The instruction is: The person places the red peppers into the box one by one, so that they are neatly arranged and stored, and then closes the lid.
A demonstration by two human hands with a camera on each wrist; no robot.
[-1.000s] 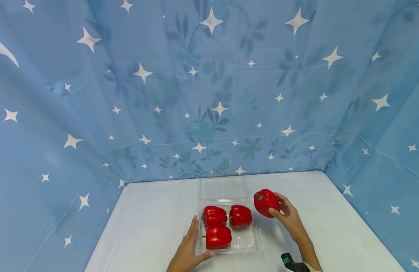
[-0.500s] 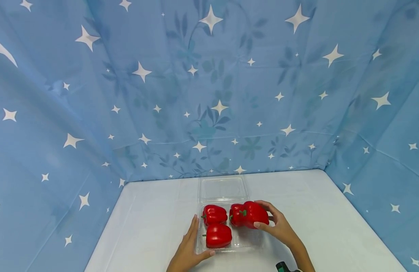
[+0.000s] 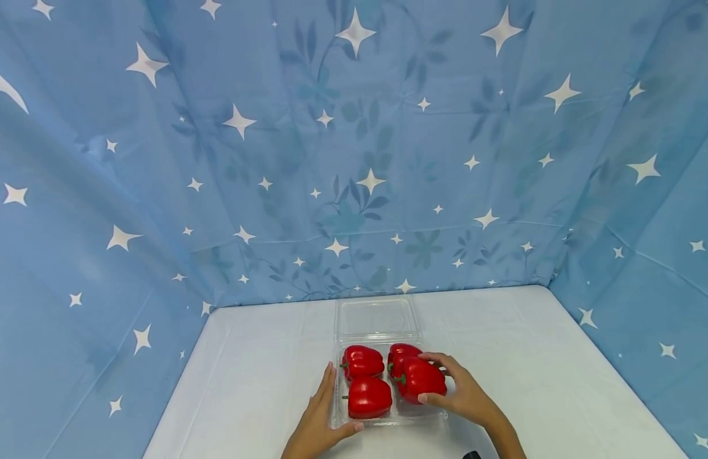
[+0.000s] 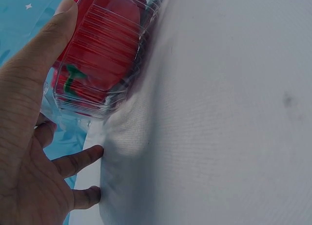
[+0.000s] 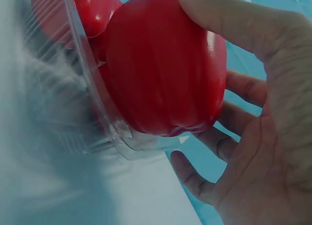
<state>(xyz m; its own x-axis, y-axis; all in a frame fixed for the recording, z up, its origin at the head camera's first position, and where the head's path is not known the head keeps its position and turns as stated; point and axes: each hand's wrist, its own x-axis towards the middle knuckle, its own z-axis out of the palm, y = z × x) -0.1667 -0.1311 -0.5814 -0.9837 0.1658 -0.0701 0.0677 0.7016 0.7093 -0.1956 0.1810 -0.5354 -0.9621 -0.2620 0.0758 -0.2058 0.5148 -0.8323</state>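
Note:
Three red bell peppers lie in a clear plastic clamshell container (image 3: 402,421): a back-left one (image 3: 362,363), a front-left one (image 3: 369,398) and a back-right one (image 3: 403,350), partly hidden. My right hand (image 3: 467,392) grips a fourth red bell pepper (image 3: 423,380) over the front-right part of the container. In the right wrist view the held bell pepper (image 5: 163,64) sits tilted by the container's rim (image 5: 122,137), thumb on one side and fingers on the other. My left hand (image 3: 316,417) rests along the container's left side, its thumb at the front edge; in the left wrist view its fingers are spread.
The container's transparent lid (image 3: 377,319) lies folded back behind it on the white table (image 3: 256,370). A blue star-patterned curtain (image 3: 308,159) rises behind the table and along both sides.
My right hand has carried the bell pepper left and toward me, from beside the container to above its front-right part. My left hand stays at the container's side.

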